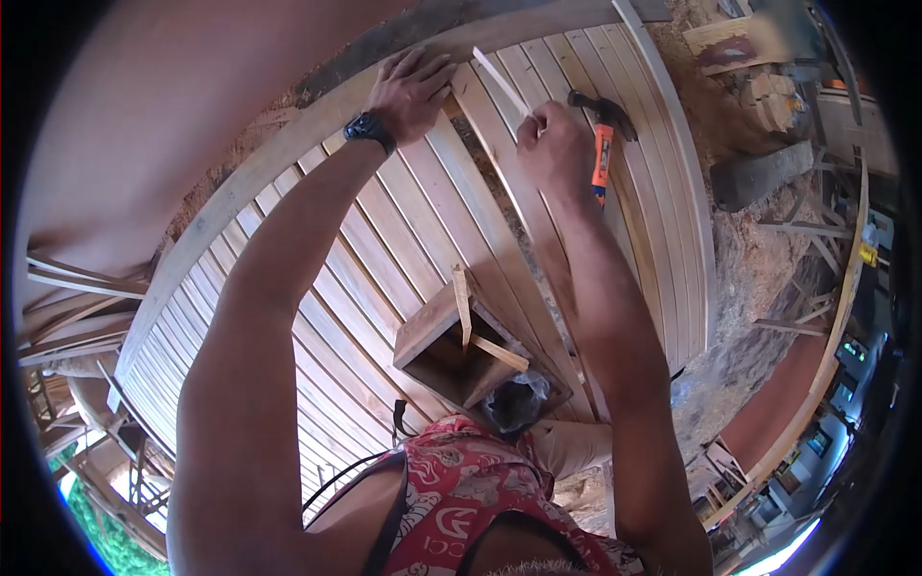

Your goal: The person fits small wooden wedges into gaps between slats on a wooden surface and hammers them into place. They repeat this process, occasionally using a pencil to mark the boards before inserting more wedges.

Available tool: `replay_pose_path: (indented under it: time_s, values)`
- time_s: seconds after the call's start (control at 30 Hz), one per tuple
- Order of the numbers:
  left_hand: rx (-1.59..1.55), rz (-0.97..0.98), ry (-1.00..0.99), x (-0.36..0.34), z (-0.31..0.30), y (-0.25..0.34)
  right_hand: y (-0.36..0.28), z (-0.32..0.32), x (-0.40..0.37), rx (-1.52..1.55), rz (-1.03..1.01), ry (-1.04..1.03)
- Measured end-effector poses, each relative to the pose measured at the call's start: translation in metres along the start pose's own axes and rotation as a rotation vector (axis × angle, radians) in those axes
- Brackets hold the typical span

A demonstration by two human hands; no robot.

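My left hand (411, 94) lies with its fingers spread on the long board at the far edge of the slatted wooden surface (432, 192). A dark watch is on that wrist. My right hand (557, 144) is closed round the near end of a thin pale wood strip (502, 82), which points up and left from the fingers. Just right of this hand, a hammer (602, 154) with an orange and blue handle rests on the slats. A dark gap between slats runs between my two hands.
An open wooden box (427, 336) with wood sticks across it and a plastic bag (514, 401) stands close to my body. Wood pieces (768, 173) lie on the ground at right. Stacked timber (77, 298) is at left.
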State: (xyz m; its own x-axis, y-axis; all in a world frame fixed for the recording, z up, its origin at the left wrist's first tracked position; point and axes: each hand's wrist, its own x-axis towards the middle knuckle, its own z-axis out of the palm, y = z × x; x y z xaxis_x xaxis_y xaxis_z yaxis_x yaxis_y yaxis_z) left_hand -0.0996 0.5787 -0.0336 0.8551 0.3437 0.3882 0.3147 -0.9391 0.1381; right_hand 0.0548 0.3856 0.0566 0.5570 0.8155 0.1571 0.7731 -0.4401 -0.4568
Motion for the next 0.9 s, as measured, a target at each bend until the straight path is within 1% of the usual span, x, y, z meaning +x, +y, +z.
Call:
replay_pose_path:
  time_s: [0.03,0.07,0.1,0.17,0.2,0.27,0.3,0.37,0.4,0.47,0.5,0.57,0.6,0.67,0.7,0.77,0.8,0.87,0.9]
  values:
    - [-0.034,-0.04,0.007,0.002,0.001,0.0,-0.006,-0.009,0.01,-0.016,-0.043,0.042]
    - [-0.07,-0.077,0.012,0.003,0.001,0.002,-0.011,-0.016,0.02,0.032,-0.096,0.014]
    - [-0.075,-0.084,0.01,0.001,0.002,0.003,-0.018,-0.025,0.028,0.029,-0.096,0.005]
    - [-0.099,-0.102,0.025,0.001,0.002,0.001,-0.034,-0.042,0.047,-0.12,-0.146,-0.065]
    - [-0.1,-0.112,0.022,0.0,0.002,0.001,-0.038,-0.046,0.056,-0.12,-0.151,-0.074]
    - [-0.085,-0.098,0.002,0.0,0.0,0.002,-0.044,-0.049,0.076,-0.202,-0.228,-0.089]
    - [-0.087,-0.102,-0.001,-0.001,0.0,0.002,-0.047,-0.048,0.088,-0.202,-0.228,-0.094]
    - [-0.072,-0.104,-0.011,0.0,0.001,0.002,-0.052,-0.042,0.114,-0.309,-0.362,-0.318]
    - [-0.072,-0.102,-0.011,0.001,0.001,0.002,-0.053,-0.032,0.127,-0.308,-0.36,-0.316]
    - [-0.046,-0.089,-0.043,0.002,-0.001,0.002,-0.059,-0.007,0.151,-0.485,-0.308,-0.385]
    - [-0.041,-0.084,-0.045,0.002,-0.004,0.003,-0.062,-0.001,0.157,-0.479,-0.306,-0.381]
    - [-0.016,-0.062,-0.057,0.004,-0.009,0.006,-0.065,0.01,0.166,-0.848,-0.873,-0.453]
    - [-0.014,-0.057,-0.058,0.004,-0.009,0.006,-0.065,0.017,0.169,-0.846,-0.869,-0.449]
    - [-0.02,-0.059,-0.066,0.006,-0.009,0.005,-0.062,0.029,0.172,-0.697,-0.742,-0.347]
    - [-0.021,-0.051,-0.068,0.006,-0.006,0.004,-0.063,0.024,0.17,-0.696,-0.734,-0.346]
    - [-0.11,-0.078,-0.043,0.005,0.0,0.0,-0.064,0.014,0.166,-0.901,-0.916,-0.406]
    - [-0.11,-0.072,-0.044,0.005,0.0,0.0,-0.062,0.018,0.161,-0.901,-0.909,-0.403]
    - [-0.22,-0.145,-0.025,0.007,-0.001,-0.001,-0.056,0.03,0.152,-0.234,-0.393,0.054]
    - [-0.22,-0.138,-0.025,0.007,0.001,-0.001,-0.053,0.029,0.152,-0.236,-0.387,0.059]
